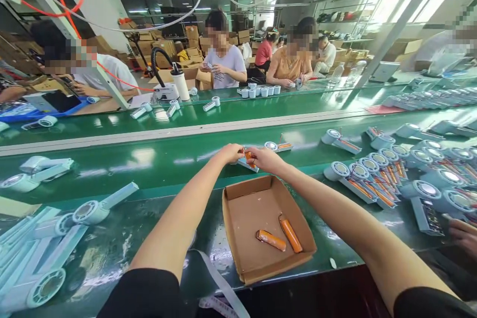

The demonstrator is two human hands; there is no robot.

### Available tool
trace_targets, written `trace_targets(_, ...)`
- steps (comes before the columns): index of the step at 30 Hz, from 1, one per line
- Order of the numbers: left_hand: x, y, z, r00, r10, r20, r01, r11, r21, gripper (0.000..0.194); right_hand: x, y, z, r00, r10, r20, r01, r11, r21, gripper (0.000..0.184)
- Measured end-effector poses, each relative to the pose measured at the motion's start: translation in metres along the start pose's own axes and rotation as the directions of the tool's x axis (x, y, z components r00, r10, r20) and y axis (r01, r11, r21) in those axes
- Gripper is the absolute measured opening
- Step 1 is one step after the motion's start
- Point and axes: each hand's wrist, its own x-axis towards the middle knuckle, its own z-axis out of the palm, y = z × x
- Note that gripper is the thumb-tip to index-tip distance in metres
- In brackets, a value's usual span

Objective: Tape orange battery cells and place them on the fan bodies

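The person's right hand [263, 158] has its fingers pinched on an orange battery [249, 159], directly over a pale blue case [252, 168] on the green belt [179, 166]. The left hand [233, 153] is curled at the battery's left side; its exact grip cannot be told. Nearer the person, a cardboard box [246, 268] holds two more batteries [290, 233]. Filled cases [372, 179] crowd the right, pale casings [55, 226] the left.
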Motion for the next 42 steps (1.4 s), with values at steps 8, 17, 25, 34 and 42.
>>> trace_targets(8,0.003,0.005,-0.004,0.993,-0.015,0.118,0.011,0.999,0.036,0.028,-0.010,0.027,0.004,0.997,0.029,-0.074,-0.029,1.000,0.000,0.034)
trace_targets(17,-0.006,0.037,-0.008,0.989,-0.058,0.139,0.054,0.998,0.032,0.020,-0.011,0.026,0.003,0.984,-0.001,0.179,0.047,0.967,-0.252,0.038)
trace_targets(25,-0.009,0.047,-0.011,0.983,-0.171,0.072,0.173,0.985,-0.020,0.012,0.018,0.017,0.007,0.927,0.019,0.376,0.150,0.897,-0.416,0.031)
trace_targets(34,-0.152,0.015,-0.011,0.982,-0.084,-0.168,0.063,0.990,-0.124,0.042,-0.138,0.008,-0.063,0.993,-0.115,0.010,0.114,0.991,0.074,0.035)
trace_targets(42,-0.372,-0.058,0.052,0.922,0.177,-0.343,-0.083,0.959,0.272,0.029,-0.249,-0.055,-0.042,0.986,0.005,0.168,-0.090,0.858,0.506,0.031)
